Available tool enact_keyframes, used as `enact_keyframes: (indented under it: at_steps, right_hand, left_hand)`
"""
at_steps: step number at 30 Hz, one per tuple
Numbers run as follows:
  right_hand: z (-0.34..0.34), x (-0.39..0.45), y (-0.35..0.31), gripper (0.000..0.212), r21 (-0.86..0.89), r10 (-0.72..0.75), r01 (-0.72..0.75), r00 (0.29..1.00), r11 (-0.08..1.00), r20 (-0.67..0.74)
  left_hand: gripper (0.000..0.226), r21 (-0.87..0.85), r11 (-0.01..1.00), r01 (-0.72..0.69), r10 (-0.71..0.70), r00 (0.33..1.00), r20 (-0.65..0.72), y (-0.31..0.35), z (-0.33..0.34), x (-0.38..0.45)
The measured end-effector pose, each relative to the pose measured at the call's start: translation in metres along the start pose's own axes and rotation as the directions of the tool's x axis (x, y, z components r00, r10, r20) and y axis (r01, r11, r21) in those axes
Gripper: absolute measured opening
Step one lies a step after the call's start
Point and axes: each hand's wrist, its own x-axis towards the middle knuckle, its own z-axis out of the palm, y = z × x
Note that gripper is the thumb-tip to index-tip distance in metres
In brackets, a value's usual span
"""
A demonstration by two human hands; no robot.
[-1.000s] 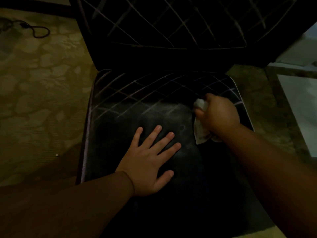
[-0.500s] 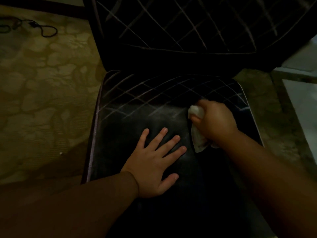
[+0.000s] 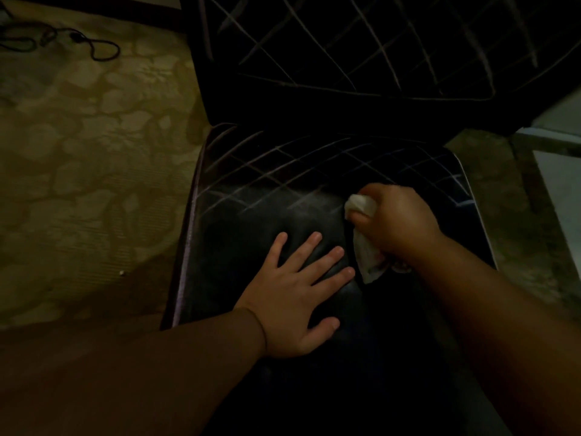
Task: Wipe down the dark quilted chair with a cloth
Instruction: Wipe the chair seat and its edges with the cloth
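Dark quilted upholstery, pale stitch lines crossing in diamonds: the chair [image 3: 283, 171] fills the middle of view, seat toward the camera, backrest rising beyond it. Left of the chair, a tan patterned carpet [image 3: 94, 158]; a black cord [image 3: 78, 42] lies looped on it, well off from the chair's far left corner. On the seat, the left hand [image 3: 295, 297] lies flat, fingers straight and spread, palm pressing the middle of the cushion. Just right of it, the right hand [image 3: 396, 221] is fisted around a bunched white cloth [image 3: 367, 247], one end showing above the thumb, the other trailing onto the seat below the fist. Judgement: wiping of the seat is under way, right half. To do it well, keep the left palm braced so the cushion does not shift, press the cloth flat and not as a wad, run overlapping strokes along the stitch grooves, then work toward the seat's edges and the backrest. Right of the chair, a strip of darker floor and a pale slab [image 3: 562, 184], identity unclear. Light is low; the seat's near edge is lost in shadow.
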Motion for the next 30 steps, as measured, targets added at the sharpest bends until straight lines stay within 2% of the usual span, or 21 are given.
enact_keyframes:
  at_steps: [4,9,11,14,17,22,24,26,30]
  right_hand:
    - [-0.005,0.004,-0.003,0.031,-0.087,-0.062,0.071,0.994,0.994,0.095]
    - [0.000,0.037,-0.007,0.036,-0.036,0.086,-0.088,0.995,0.995,-0.053]
    - [0.002,0.034,-0.012,0.033,-0.059,0.069,-0.073,0.996,0.996,-0.065]
    - [-0.002,0.015,-0.015,0.035,-0.033,-0.038,0.039,0.998,0.999,0.041]
    - [-0.008,0.008,-0.017,0.034,-0.084,-0.104,0.118,0.982,0.989,0.155]
    - [-0.005,0.031,-0.022,0.038,-0.029,0.073,-0.074,0.997,0.997,-0.020]
    - [0.003,0.029,-0.027,0.035,-0.010,0.100,-0.101,0.993,0.995,-0.060]
    - [0.010,0.015,-0.034,0.032,-0.007,0.049,-0.050,0.997,0.999,-0.067]
    - [0.009,-0.008,-0.041,0.032,-0.075,-0.065,0.068,0.997,0.995,0.036]
  left_hand:
    - [0.073,-0.018,1.000,0.003,-0.003,1.000,0.003,-0.001,0.000,0.000]
    - [0.074,-0.044,0.999,0.003,-0.002,1.000,0.017,-0.002,-0.002,0.001]
    - [0.074,-0.048,0.999,0.002,-0.001,1.000,0.023,-0.003,-0.002,0.001]
    - [0.075,-0.061,0.998,0.003,0.000,0.999,0.047,-0.002,-0.004,0.000]
    - [0.075,-0.089,0.996,0.012,-0.004,0.996,0.091,0.000,-0.014,0.001]
    - [0.073,-0.104,0.994,0.038,-0.014,0.975,0.220,0.002,-0.034,0.004]
    - [0.071,-0.096,0.994,0.048,-0.021,0.964,0.266,0.003,-0.042,0.004]
    - [0.069,-0.062,0.994,0.089,-0.067,0.954,0.292,0.008,-0.048,-0.002]
    - [0.072,-0.063,0.948,0.312,-0.284,0.919,0.275,0.009,-0.053,-0.022]
